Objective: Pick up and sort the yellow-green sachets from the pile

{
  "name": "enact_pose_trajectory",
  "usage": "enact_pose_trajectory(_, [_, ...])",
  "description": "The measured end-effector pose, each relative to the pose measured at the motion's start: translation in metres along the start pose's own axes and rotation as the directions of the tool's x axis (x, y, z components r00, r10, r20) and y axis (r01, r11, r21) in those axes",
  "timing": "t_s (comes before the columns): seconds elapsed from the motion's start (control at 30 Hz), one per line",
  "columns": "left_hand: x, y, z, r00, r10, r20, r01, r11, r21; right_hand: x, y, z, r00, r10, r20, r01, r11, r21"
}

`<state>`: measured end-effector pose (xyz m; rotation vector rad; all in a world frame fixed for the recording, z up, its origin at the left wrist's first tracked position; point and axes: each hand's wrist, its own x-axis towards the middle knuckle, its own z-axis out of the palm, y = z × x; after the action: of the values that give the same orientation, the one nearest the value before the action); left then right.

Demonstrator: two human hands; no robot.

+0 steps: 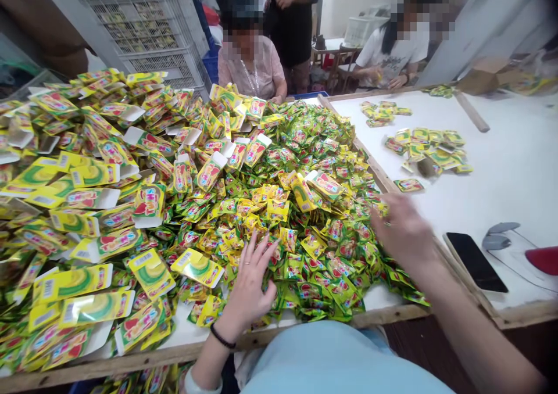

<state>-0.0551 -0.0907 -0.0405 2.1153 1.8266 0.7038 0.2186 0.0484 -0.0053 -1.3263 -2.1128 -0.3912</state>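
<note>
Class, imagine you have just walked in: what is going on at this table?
A person leans over a white table heaped with small green and yellow sachets. The left hand lies spread open on the sachets near the front edge. The right hand, blurred, is over the pile's right side. Flat yellow cartons lie to the left, a black phone to the right. Other people sit at the far side.

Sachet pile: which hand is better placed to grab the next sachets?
Probably left. The left hand lies spread flat on the sachet pile; the right hand is blurred at the pile's edge.
</note>
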Motion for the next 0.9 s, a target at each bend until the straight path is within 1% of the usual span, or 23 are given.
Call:
enact_pose_trajectory(0.03, [-0.003,-0.006,0.002,1.000,-0.017,0.004,0.017,0.999,0.033,0.000,-0.022,0.013,0.989,-0.119,0.093,0.106,0.985,0.137])
enact_pose_trajectory(0.07, [-0.006,-0.010,0.003,0.999,-0.032,-0.006,0.032,0.998,0.055,-0.002,-0.046,0.026,0.953,-0.216,0.212,0.162,0.956,0.244])
enact_pose_trajectory(0.1, [-0.008,-0.013,0.005,0.999,-0.045,-0.027,0.046,0.997,0.059,-0.004,-0.070,0.038,0.901,-0.283,0.328,0.179,0.933,0.312])
enact_pose_trajectory(0.13, [-0.010,-0.015,0.006,0.997,-0.062,-0.054,0.064,0.997,0.035,-0.006,-0.090,0.049,0.866,-0.311,0.391,0.170,0.920,0.354])
enact_pose_trajectory(0.17, [-0.012,-0.016,0.006,0.991,-0.093,-0.093,0.091,0.996,-0.024,-0.009,-0.104,0.058,0.847,-0.323,0.422,0.160,0.913,0.376])
enact_pose_trajectory(0.2, [-0.013,-0.017,0.007,0.978,-0.151,-0.142,0.134,0.984,-0.121,-0.011,-0.113,0.064,0.840,-0.318,0.439,0.143,0.911,0.386])
enact_pose_trajectory(0.23, [-0.014,-0.018,0.007,0.952,-0.239,-0.192,0.188,0.950,-0.251,-0.013,-0.115,0.068,0.846,-0.304,0.439,0.123,0.911,0.393])
enact_pose_trajectory(0.27, [-0.014,-0.018,0.008,0.907,-0.353,-0.229,0.242,0.883,-0.402,-0.014,-0.113,0.069,0.856,-0.284,0.432,0.100,0.911,0.399])
enact_pose_trajectory(0.3, [-0.012,-0.017,0.008,0.847,-0.474,-0.239,0.282,0.784,-0.554,-0.015,-0.106,0.069,0.865,-0.261,0.428,0.074,0.911,0.405])
enact_pose_trajectory(0.33, [-0.010,-0.016,0.010,0.784,-0.578,-0.227,0.293,0.667,-0.685,-0.016,-0.099,0.066,0.873,-0.240,0.426,0.054,0.913,0.403])
enact_pose_trajectory(0.37, [-0.006,-0.013,0.012,0.733,-0.650,-0.199,0.278,0.553,-0.785,-0.016,-0.092,0.063,0.881,-0.208,0.424,0.014,0.909,0.417])
enact_pose_trajectory(0.4, [-0.001,-0.009,0.015,0.704,-0.689,-0.170,0.245,0.460,-0.853,-0.017,-0.087,0.058,0.891,-0.162,0.425,-0.062,0.883,0.466])
enact_pose_trajectory(0.43, [0.004,-0.003,0.019,0.696,-0.703,-0.148,0.206,0.393,-0.896,-0.019,-0.085,0.052,0.896,-0.104,0.431,-0.170,0.817,0.551])
enact_pose_trajectory(0.47, [0.010,0.004,0.023,0.700,-0.702,-0.134,0.171,0.346,-0.922,-0.020,-0.087,0.047,0.896,-0.040,0.442,-0.292,0.697,0.655])
enact_pose_trajectory(0.5, [0.015,0.011,0.028,0.711,-0.693,-0.121,0.143,0.311,-0.940,-0.022,-0.091,0.042,0.888,0.025,0.460,-0.403,0.525,0.750])
enact_pose_trajectory(0.53, [0.020,0.018,0.033,0.726,-0.680,-0.105,0.121,0.276,-0.953,-0.024,-0.098,0.037,0.874,0.083,0.479,-0.477,0.338,0.812])
enact_pose_trajectory(0.57, [0.023,0.025,0.037,0.741,-0.666,-0.086,0.103,0.239,-0.966,-0.026,-0.106,0.034,0.862,0.131,0.489,-0.506,0.192,0.841])
enact_pose_trajectory(0.6, [0.025,0.031,0.041,0.755,-0.652,-0.070,0.083,0.202,-0.976,-0.027,-0.114,0.032,0.859,0.164,0.485,-0.506,0.129,0.853])
enact_pose_trajectory(0.63, [0.027,0.035,0.044,0.770,-0.636,-0.058,0.066,0.169,-0.983,-0.028,-0.120,0.031,0.860,0.192,0.473,-0.499,0.121,0.858])
enact_pose_trajectory(0.7, [0.030,0.040,0.046,0.793,-0.608,-0.046,0.042,0.129,-0.991,-0.029,-0.125,0.031,0.867,0.236,0.440,-0.484,0.181,0.856])
enact_pose_trajectory(0.77, [0.034,0.041,0.045,0.811,-0.584,-0.032,0.043,0.114,-0.993,-0.029,-0.122,0.031,0.867,0.284,0.409,-0.474,0.215,0.854])
enact_pose_trajectory(0.83, [0.042,0.042,0.041,0.825,-0.566,-0.008,0.061,0.103,-0.993,-0.027,-0.114,0.032,0.860,0.319,0.399,-0.473,0.202,0.857])
enact_pose_trajectory(0.9, [0.051,0.046,0.039,0.827,-0.562,-0.002,0.072,0.109,-0.991,-0.025,-0.107,0.033,0.856,0.331,0.398,-0.468,0.167,0.868])
